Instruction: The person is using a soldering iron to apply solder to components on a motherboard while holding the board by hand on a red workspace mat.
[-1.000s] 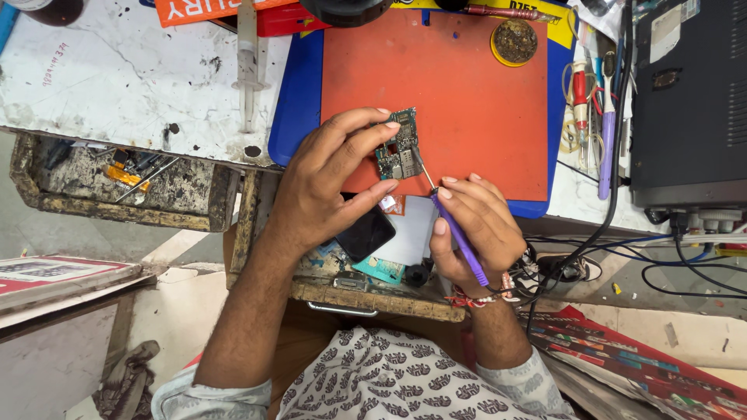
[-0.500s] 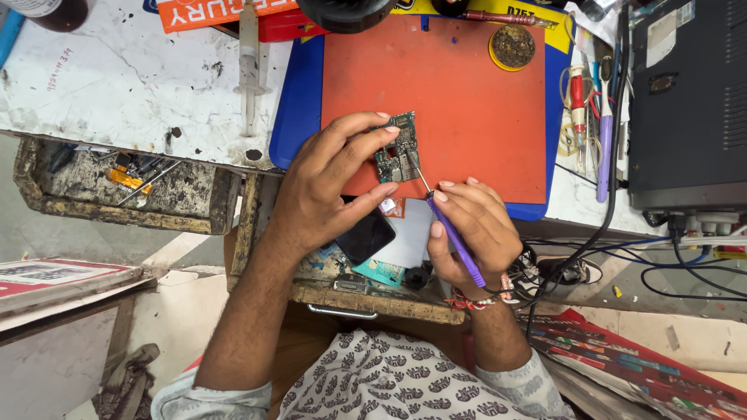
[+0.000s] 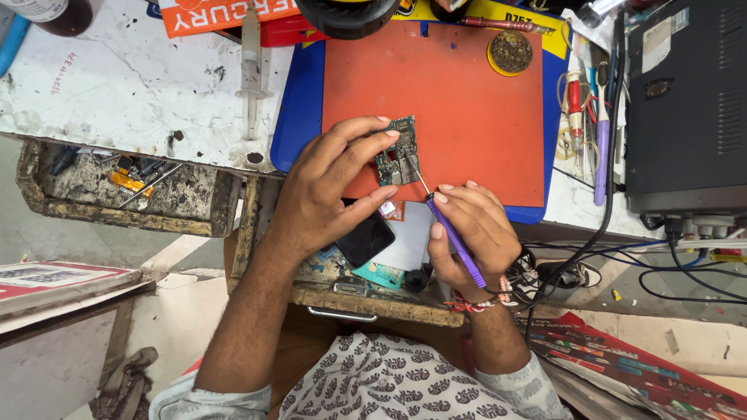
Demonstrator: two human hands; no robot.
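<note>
Circuit board (image 3: 397, 149) pinched by left hand (image 3: 331, 190), right hand (image 3: 475, 233) holding purple screwdriver (image 3: 451, 233)

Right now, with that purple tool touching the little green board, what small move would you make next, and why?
Probably keep the left hand pinching the circuit board steady and nudge the purple tool in the right hand slightly along the board, since its thin metal tip already rests on the board's surface over the red mat.

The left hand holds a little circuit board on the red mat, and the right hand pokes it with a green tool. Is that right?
Not quite. The tool in the right hand is purple, not green, as the head view shows. The rest holds: the left hand holds the circuit board on the red mat, and the tool's metal tip reaches it.
</note>
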